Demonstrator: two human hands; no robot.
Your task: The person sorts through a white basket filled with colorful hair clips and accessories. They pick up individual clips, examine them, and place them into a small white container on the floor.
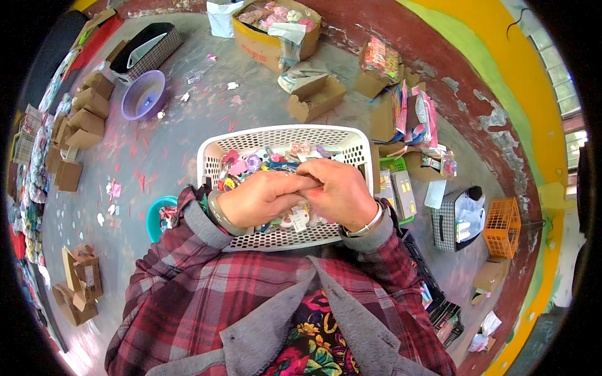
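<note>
A white perforated plastic basket (pixel 285 133) stands in front of me, holding a jumble of small colourful trinkets (pixel 251 164), pink and purple among them. Over its middle my left hand (pixel 257 199) and my right hand (pixel 338 193) meet, fingers closed and pressed together. The right hand's fingers lap over the left's fingertips. Whatever they pinch is hidden beneath them. Just below the joined hands a small white tag-like piece (pixel 299 219) lies among the trinkets.
To the left are a teal basin (pixel 153 219), a purple basin (pixel 160 84) and several cardboard boxes (pixel 84 125). A big carton of pink goods (pixel 257 47) stands at the back. On the right are a green tray (pixel 411 216), a checked bin (pixel 444 222) and an orange crate (pixel 501 225).
</note>
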